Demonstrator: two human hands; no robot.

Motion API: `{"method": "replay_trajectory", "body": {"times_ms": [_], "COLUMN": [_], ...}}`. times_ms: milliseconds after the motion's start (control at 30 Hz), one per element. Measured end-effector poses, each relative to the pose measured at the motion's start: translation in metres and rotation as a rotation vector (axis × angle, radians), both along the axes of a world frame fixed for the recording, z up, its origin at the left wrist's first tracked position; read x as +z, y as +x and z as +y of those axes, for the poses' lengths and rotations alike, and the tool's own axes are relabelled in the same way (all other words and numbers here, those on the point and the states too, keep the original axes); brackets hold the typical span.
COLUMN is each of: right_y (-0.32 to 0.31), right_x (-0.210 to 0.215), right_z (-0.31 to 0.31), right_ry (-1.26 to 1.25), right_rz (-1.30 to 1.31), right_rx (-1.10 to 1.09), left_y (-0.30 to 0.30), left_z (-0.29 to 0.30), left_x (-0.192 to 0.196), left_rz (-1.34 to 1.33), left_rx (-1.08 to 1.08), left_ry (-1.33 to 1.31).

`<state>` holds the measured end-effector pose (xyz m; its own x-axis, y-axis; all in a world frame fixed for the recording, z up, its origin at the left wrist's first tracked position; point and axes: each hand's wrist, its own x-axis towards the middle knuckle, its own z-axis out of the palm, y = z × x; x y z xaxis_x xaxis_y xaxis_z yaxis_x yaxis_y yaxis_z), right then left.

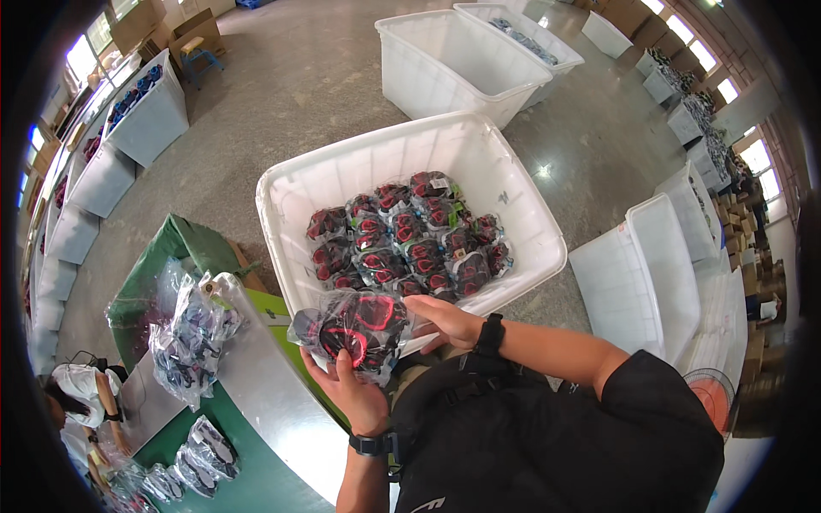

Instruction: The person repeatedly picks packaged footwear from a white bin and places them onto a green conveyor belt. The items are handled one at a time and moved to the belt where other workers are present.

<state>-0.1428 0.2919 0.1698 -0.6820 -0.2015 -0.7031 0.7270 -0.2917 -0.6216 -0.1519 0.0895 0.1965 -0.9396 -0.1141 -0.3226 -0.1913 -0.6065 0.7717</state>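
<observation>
A clear plastic bag (363,329) holds what look like black shoes with red rims. My left hand (357,398) grips it from below, its thumb lying over the plastic. At the bag's right edge, my right hand (449,321) has its fingers stretched out, the tips touching the plastic. Both hands are over the near rim of a big white bin (505,184). Inside the bin, similar bagged black-and-red shoes (406,227) sit in rows on the bottom.
Left of me is a metal-edged table (265,385) with a green top, bearing bagged grey shoes (205,453). A heap of bags (192,333) lies beside a green-lined container (175,235). A co-worker (85,398) is far left. More white bins (462,64) and a fan (708,398) stand around.
</observation>
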Motion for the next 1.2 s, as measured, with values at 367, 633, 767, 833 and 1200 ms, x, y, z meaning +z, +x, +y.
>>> {"method": "replay_trajectory", "body": {"times_ms": [367, 633, 767, 833, 1200], "right_y": [-0.033, -0.080, -0.111, -0.123, -0.211], "right_x": [-0.019, -0.120, -0.179, -0.208, -0.364], "right_z": [0.054, 0.245, 0.343, 0.384, 0.507], "right_ry": [-0.096, 0.675, 1.204, 1.334, 1.524], "right_rz": [0.171, 0.266, 0.290, 0.413, 0.214], "right_rx": [-0.418, -0.135, 0.024, 0.001, 0.229], "left_y": [0.010, 0.050, 0.100, 0.129, 0.211], "left_z": [0.078, 0.105, 0.093, 0.084, 0.057], "left_x": [-0.033, -0.114, -0.140, -0.141, -0.118], "left_rz": [-0.014, -0.246, -0.486, -0.612, -1.208], "left_rx": [-0.393, -0.556, -0.445, -0.401, -0.342], "left_ry": [-0.541, -0.542, -0.639, -0.688, -0.643]}}
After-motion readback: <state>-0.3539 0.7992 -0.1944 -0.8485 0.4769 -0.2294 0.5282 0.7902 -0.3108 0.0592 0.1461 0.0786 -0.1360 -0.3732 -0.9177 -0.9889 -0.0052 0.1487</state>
